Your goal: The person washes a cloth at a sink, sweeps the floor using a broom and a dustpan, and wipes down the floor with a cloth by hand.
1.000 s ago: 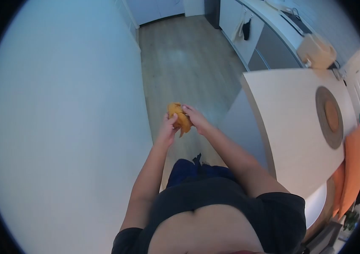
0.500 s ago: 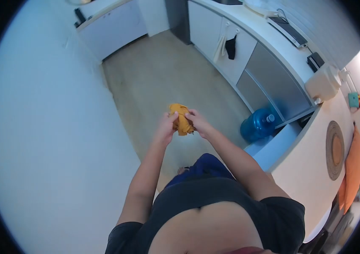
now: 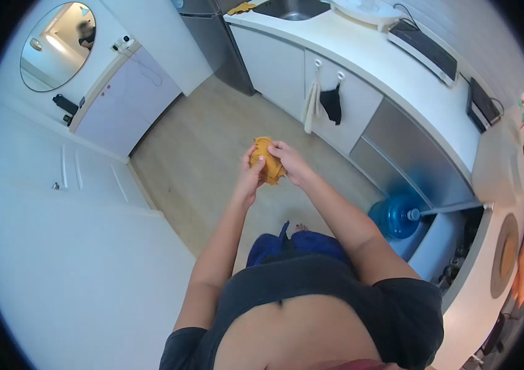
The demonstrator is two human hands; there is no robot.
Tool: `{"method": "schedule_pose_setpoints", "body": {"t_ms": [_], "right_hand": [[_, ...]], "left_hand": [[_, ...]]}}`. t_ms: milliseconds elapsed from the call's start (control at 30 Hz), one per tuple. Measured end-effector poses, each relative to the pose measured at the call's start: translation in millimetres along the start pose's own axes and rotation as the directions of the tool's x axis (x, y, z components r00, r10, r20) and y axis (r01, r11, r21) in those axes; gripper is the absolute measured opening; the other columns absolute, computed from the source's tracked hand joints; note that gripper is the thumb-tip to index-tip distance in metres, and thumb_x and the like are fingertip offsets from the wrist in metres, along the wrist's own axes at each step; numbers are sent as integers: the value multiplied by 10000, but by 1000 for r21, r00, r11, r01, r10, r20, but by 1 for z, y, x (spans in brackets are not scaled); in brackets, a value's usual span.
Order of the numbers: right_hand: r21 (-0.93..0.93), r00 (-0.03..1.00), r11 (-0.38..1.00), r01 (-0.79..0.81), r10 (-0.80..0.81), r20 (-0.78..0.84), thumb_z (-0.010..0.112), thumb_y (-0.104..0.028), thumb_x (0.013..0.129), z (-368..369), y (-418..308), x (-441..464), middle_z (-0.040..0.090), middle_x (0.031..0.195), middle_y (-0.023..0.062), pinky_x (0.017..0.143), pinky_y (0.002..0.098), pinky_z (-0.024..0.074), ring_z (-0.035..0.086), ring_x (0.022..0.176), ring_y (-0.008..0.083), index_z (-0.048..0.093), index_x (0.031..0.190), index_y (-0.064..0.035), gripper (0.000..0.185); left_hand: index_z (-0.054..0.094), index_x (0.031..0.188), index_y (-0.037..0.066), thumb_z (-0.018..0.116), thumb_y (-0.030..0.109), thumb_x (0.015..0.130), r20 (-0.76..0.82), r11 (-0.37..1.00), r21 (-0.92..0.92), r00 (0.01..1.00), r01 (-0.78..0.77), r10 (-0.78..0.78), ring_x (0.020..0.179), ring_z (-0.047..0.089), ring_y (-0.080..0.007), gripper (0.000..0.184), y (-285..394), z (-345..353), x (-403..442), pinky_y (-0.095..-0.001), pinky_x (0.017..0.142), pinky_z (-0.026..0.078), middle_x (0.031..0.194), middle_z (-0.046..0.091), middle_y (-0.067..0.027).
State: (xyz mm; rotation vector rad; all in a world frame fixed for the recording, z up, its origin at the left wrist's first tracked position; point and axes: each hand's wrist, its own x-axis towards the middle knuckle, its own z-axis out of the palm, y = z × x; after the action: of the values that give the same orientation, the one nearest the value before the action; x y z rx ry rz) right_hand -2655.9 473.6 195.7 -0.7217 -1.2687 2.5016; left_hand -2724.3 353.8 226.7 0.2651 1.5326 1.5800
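Observation:
Between my two hands is a crumpled mustard-yellow cloth (image 3: 268,165), held out in front of my body above the floor. My left hand (image 3: 249,177) grips its left side, with the thumb lying over the front. On the other side, my right hand (image 3: 290,162) pinches the upper right part of the cloth, thumb on top. Folds hide most of the fingertips behind it. The cloth is bunched up, and its lower edge hangs loose.
Ahead on the right runs a white counter (image 3: 360,46) with a sink (image 3: 292,8), another yellow cloth (image 3: 241,8) and a flat black-topped appliance (image 3: 423,50). A blue water jug (image 3: 395,217) stands beside an open drawer (image 3: 437,246). A white door (image 3: 89,176) is at left.
My view has moved forward and turned, bringing the mirror, fridge and sink into sight. Both hands still hold the cloth, whose folds have shifted slightly.

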Motion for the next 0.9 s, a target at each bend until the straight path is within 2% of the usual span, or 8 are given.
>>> {"method": "schedule_pose_setpoints", "body": {"t_ms": [167,233,300,467,567,667,833,900], "right_hand": [[-15,997,1000,-25,26,73,489,-218,908,18,-63,123,554,1057,74,801,295,453,541,952,149,459,1176,-38,324],[-29,998,1000,8,-6,63,487,-218,909,20,-86,179,555,1054,71,792,294,458,545,945,145,459,1176,-41,321],[-10,992,999,47,-46,113,499,-214,900,17,-116,231,553,1054,58,828,285,442,537,970,140,468,1159,-38,314],[-18,987,994,112,-113,-117,533,-223,882,11,-205,346,559,1085,60,842,276,428,531,987,134,482,1167,-33,347],[-83,945,959,271,-282,-167,529,-200,880,-16,-264,408,565,1058,77,815,280,433,539,954,154,489,1148,-23,324],[-392,852,880,267,-406,-330,557,-208,861,-64,-313,465,579,1024,62,820,268,402,526,938,142,546,1094,-24,297],[-365,700,835,412,-546,-460,552,-208,859,-162,-404,573,588,934,51,764,248,406,527,841,120,583,1041,-11,270],[-201,722,899,389,-434,-539,531,-220,877,-205,-428,627,559,837,-11,646,220,399,499,743,68,585,1039,-65,230]], "left_hand": [[264,1344,178,537,243,883,-65,996,71,997,-45,49,1195,379,-237,540,70,-28,116,-462,861,417,1351,309,-67],[274,1344,132,543,241,881,5,978,111,984,-178,179,1149,423,-217,547,103,-39,169,-428,861,423,1303,374,-72],[305,1317,105,545,237,880,104,982,120,986,-145,133,1114,451,-203,515,125,-56,234,-401,859,427,1250,419,-76],[396,1206,44,550,222,876,274,975,180,959,-128,75,1015,516,-170,405,215,-42,390,-326,845,436,1091,519,-76],[419,1153,44,570,203,861,369,988,127,929,-92,39,1001,526,-176,365,266,-6,476,-326,833,442,1073,522,-79],[423,1142,50,594,183,842,484,997,-16,872,-72,71,987,538,-182,370,298,37,561,-327,822,449,1064,536,-84],[427,1094,8,637,149,798,417,993,9,903,-119,104,920,568,-187,390,332,107,688,-319,764,484,1001,547,-105],[409,1124,5,649,117,781,344,991,21,931,-133,118,923,572,-199,434,338,132,737,-322,770,486,1018,547,-108]]}}
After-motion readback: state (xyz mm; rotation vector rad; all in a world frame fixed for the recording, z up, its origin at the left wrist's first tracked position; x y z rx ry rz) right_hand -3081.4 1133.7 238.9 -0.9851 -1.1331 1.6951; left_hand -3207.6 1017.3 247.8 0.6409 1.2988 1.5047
